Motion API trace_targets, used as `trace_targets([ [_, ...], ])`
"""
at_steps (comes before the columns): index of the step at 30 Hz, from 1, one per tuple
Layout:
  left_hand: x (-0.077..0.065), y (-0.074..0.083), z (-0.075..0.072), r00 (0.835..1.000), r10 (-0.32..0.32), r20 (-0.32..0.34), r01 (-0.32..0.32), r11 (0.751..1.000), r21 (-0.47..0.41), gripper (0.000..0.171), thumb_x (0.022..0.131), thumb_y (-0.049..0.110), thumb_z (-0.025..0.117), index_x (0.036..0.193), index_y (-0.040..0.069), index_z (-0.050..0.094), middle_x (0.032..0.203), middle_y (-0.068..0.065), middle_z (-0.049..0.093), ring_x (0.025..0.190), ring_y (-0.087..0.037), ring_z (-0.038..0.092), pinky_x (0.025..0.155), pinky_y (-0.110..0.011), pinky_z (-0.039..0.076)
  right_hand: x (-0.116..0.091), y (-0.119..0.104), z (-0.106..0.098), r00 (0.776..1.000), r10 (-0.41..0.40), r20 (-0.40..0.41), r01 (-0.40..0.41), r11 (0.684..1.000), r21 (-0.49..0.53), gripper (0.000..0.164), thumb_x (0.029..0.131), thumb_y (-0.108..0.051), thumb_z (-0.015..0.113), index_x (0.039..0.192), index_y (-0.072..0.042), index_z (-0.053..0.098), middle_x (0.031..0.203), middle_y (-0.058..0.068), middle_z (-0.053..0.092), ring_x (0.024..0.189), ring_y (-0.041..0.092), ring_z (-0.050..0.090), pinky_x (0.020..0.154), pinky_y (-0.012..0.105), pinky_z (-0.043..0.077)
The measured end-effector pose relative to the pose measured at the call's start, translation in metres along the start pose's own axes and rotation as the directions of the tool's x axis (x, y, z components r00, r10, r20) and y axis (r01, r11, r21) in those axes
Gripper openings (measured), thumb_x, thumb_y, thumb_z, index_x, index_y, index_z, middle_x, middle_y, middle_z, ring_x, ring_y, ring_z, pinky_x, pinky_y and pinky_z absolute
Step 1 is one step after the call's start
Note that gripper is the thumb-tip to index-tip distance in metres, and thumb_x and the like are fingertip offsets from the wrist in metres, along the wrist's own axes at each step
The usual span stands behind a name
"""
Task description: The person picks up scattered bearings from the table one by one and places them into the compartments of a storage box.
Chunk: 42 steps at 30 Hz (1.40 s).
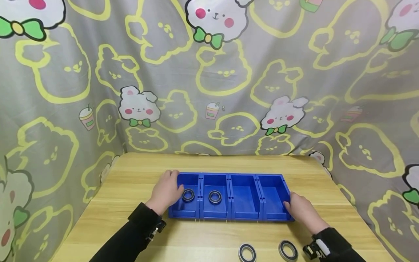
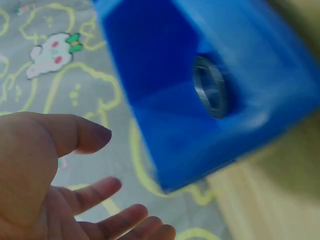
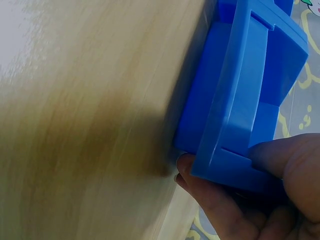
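A row of joined blue bins point(image 1: 245, 194) stands on the wooden table, with several compartments side by side. One ring-shaped bearing point(image 1: 193, 195) lies in the leftmost compartment and another bearing point(image 1: 220, 197) in the one beside it; the two right compartments hold nothing. My left hand point(image 1: 165, 191) is at the left end of the row. In the left wrist view its thumb and fingers are spread apart, close beside the bin wall. At the opposite end, my right hand point(image 1: 304, 211) grips the bin's front corner, thumb point(image 3: 275, 155) inside and fingers underneath.
Two more bearings lie on the table in front of the row: a bearing point(image 1: 241, 251) near the middle and a bearing point(image 1: 281, 250) by the right wrist. A grey patterned curtain point(image 1: 226, 142) hangs behind the table and along both sides.
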<state>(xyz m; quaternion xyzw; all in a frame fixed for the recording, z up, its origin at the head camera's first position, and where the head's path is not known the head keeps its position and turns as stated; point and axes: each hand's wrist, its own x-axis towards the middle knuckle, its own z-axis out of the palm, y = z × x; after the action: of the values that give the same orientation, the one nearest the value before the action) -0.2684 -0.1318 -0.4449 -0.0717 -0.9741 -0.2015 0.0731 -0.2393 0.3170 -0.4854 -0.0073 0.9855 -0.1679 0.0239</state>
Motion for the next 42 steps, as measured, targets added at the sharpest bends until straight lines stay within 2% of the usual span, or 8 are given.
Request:
trace_targets([
  [4, -0.002, -0.012, 0.010, 0.999, -0.045, 0.015, 0.045, 0.999, -0.030, 0.063, 0.092, 0.020, 0.069, 0.142, -0.009, 0.045, 0.132, -0.029, 0.054, 0.118, -0.041, 0.055, 0.095, -0.053, 0.049, 0.000, 0.001, 0.000, 1.000, 0.003, 0.000, -0.003, 1.000, 0.000, 0.036, 0.097, -0.009, 0.060, 0.113, 0.022, 0.052, 0.095, 0.033, 0.064, 0.085, 0.036, 0.066, 0.076, 0.055, 0.054],
  [8, -0.003, -0.021, 0.020, 0.995, -0.094, 0.043, 0.097, 0.993, -0.069, 0.065, 0.094, 0.020, 0.066, 0.144, -0.011, 0.039, 0.137, -0.030, 0.051, 0.123, -0.043, 0.054, 0.100, -0.054, 0.046, 0.001, 0.002, 0.002, 1.000, -0.001, -0.007, 0.001, 1.000, -0.005, 0.037, 0.097, -0.009, 0.060, 0.114, 0.023, 0.052, 0.097, 0.034, 0.064, 0.087, 0.039, 0.067, 0.077, 0.056, 0.054],
  [12, -0.004, -0.025, 0.025, 0.989, -0.132, 0.069, 0.138, 0.986, -0.090, 0.064, 0.096, 0.020, 0.064, 0.144, -0.012, 0.037, 0.137, -0.030, 0.051, 0.119, -0.044, 0.057, 0.097, -0.055, 0.048, 0.001, 0.001, 0.003, 1.000, -0.004, -0.011, 0.004, 1.000, 0.002, 0.036, 0.097, -0.009, 0.060, 0.114, 0.022, 0.053, 0.096, 0.033, 0.065, 0.087, 0.038, 0.067, 0.076, 0.055, 0.054],
  [15, -0.006, -0.026, 0.028, 0.986, -0.134, 0.095, 0.144, 0.984, -0.104, 0.064, 0.096, 0.020, 0.064, 0.143, -0.013, 0.037, 0.132, -0.032, 0.055, 0.112, -0.044, 0.062, 0.092, -0.055, 0.051, 0.000, 0.000, 0.003, 1.000, -0.002, -0.011, 0.002, 1.000, 0.008, 0.035, 0.096, -0.009, 0.060, 0.113, 0.022, 0.053, 0.094, 0.031, 0.065, 0.084, 0.035, 0.066, 0.074, 0.054, 0.054],
  [20, -0.006, -0.027, 0.032, 0.983, -0.139, 0.120, 0.153, 0.982, -0.114, 0.060, 0.097, 0.018, 0.060, 0.142, -0.014, 0.037, 0.124, -0.031, 0.061, 0.099, -0.037, 0.067, 0.085, -0.054, 0.054, 0.000, 0.000, 0.003, 1.000, -0.008, -0.022, 0.008, 1.000, 0.005, 0.034, 0.097, -0.009, 0.060, 0.112, 0.021, 0.053, 0.092, 0.029, 0.065, 0.082, 0.034, 0.066, 0.074, 0.054, 0.054],
  [32, -0.007, -0.029, 0.042, 0.972, -0.176, 0.153, 0.194, 0.974, -0.113, 0.060, 0.100, 0.016, 0.052, 0.147, -0.014, 0.030, 0.120, -0.029, 0.063, 0.078, -0.026, 0.062, 0.072, -0.047, 0.055, 0.001, 0.002, 0.004, 1.000, -0.003, -0.027, 0.003, 1.000, -0.016, 0.036, 0.096, -0.009, 0.061, 0.114, 0.022, 0.053, 0.096, 0.033, 0.065, 0.088, 0.040, 0.067, 0.078, 0.055, 0.054],
  [36, -0.008, -0.029, 0.045, 0.974, -0.182, 0.138, 0.200, 0.971, -0.130, 0.056, 0.100, 0.015, 0.051, 0.144, -0.014, 0.032, 0.118, -0.028, 0.063, 0.078, -0.027, 0.061, 0.072, -0.047, 0.055, 0.000, 0.002, 0.003, 1.000, 0.004, -0.013, -0.004, 1.000, 0.000, 0.038, 0.097, -0.010, 0.060, 0.115, 0.023, 0.052, 0.099, 0.034, 0.064, 0.089, 0.039, 0.066, 0.079, 0.056, 0.054],
  [42, -0.007, -0.027, 0.046, 0.970, -0.198, 0.140, 0.219, 0.963, -0.156, 0.055, 0.101, 0.015, 0.049, 0.145, -0.013, 0.032, 0.123, -0.029, 0.061, 0.085, -0.027, 0.063, 0.080, -0.050, 0.056, 0.001, 0.004, -0.001, 1.000, 0.004, 0.005, -0.004, 1.000, 0.011, 0.040, 0.098, -0.013, 0.060, 0.116, 0.022, 0.053, 0.098, 0.031, 0.065, 0.084, 0.032, 0.064, 0.079, 0.055, 0.053],
])
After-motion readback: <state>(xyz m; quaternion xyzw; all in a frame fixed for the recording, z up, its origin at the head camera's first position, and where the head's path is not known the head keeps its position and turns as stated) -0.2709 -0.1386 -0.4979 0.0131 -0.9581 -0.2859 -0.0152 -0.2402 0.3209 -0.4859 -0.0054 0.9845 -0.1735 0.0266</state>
